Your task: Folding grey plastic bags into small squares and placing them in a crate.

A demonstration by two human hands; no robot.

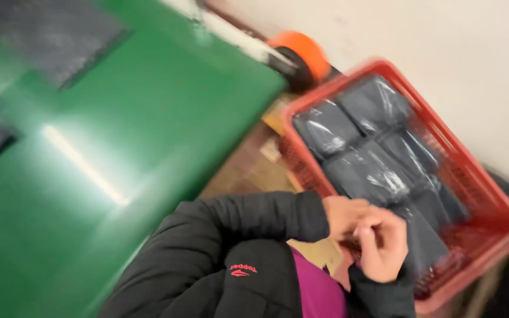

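My left hand (344,215) comes out of a black jacket sleeve and meets my right hand (384,246) at the near corner of a red plastic basket (490,194). The fingers of both hands are curled against each other. The basket holds several dark flat packs in clear plastic wrap (367,171). One dark pack (426,240) lies right beside my right hand. The picture is blurred, and I cannot tell whether either hand grips a pack.
A shiny green table (119,159) fills the left side, with dark sheets on it at the far left (60,41). An orange wheel-like roll (304,56) sits by the pale wall behind the basket. Brown cardboard (254,171) lies between table and basket.
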